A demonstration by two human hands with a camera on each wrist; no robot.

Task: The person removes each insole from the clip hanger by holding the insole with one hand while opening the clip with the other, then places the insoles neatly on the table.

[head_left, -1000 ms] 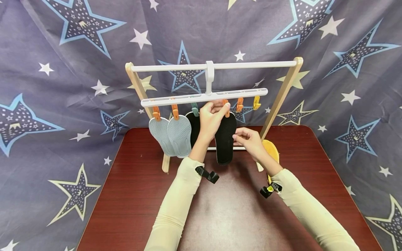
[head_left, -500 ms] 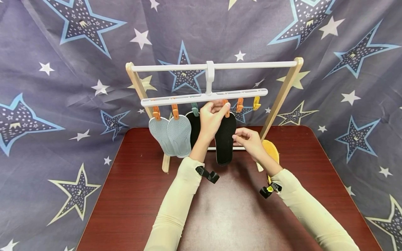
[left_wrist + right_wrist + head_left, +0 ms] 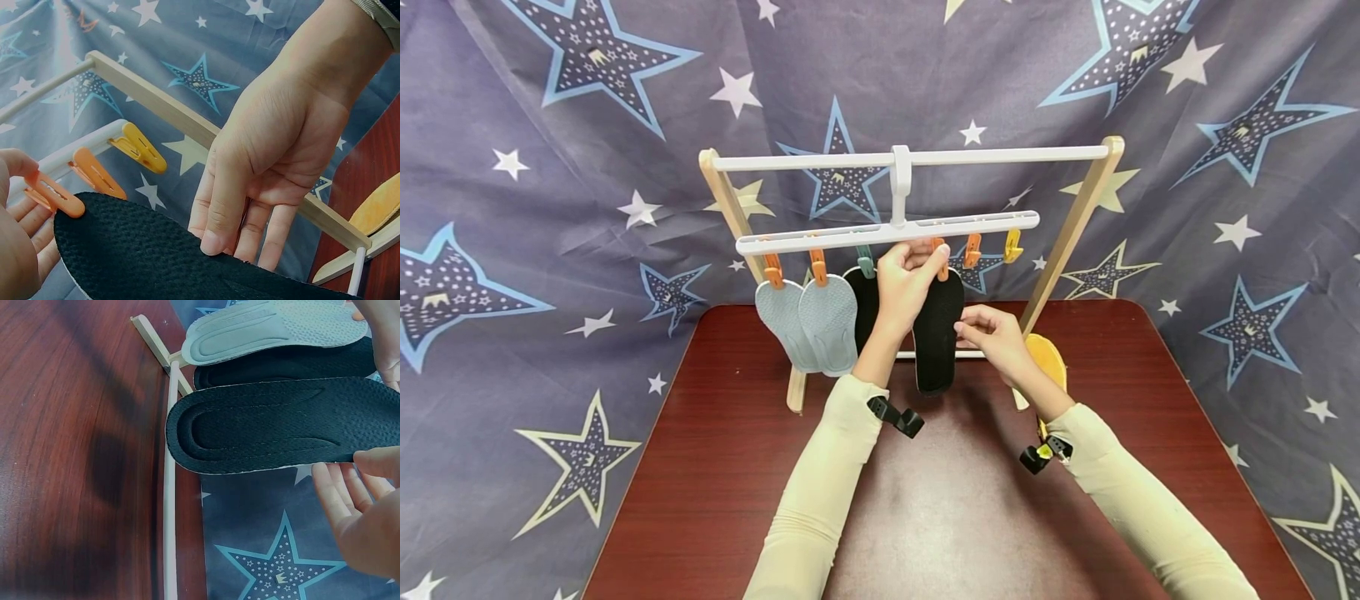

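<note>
My left hand (image 3: 901,287) pinches an orange clothespin (image 3: 940,260) on the white clip hanger (image 3: 981,223); in the left wrist view its thumb presses the clip's end. That clothespin sits at the upper end of a black insole (image 3: 937,350), which hangs nearly upright. At the insole's right edge, my right hand (image 3: 1000,343) holds it between thumb and fingers, plainly seen in the right wrist view (image 3: 369,519). Behind my left wrist a second black insole (image 3: 863,302) hangs from a green clothespin (image 3: 865,263), partly hidden. Two light grey insoles (image 3: 829,327) hang farther left from orange clothespins (image 3: 818,267).
The hanger hooks over the white rod (image 3: 1007,156) of a wooden-legged rack (image 3: 1070,229) on a reddish-brown table (image 3: 715,467). An orange clip (image 3: 973,250) and a yellow clip (image 3: 1012,247) hang without insoles. A yellow rounded thing (image 3: 1048,357) lies behind my right forearm.
</note>
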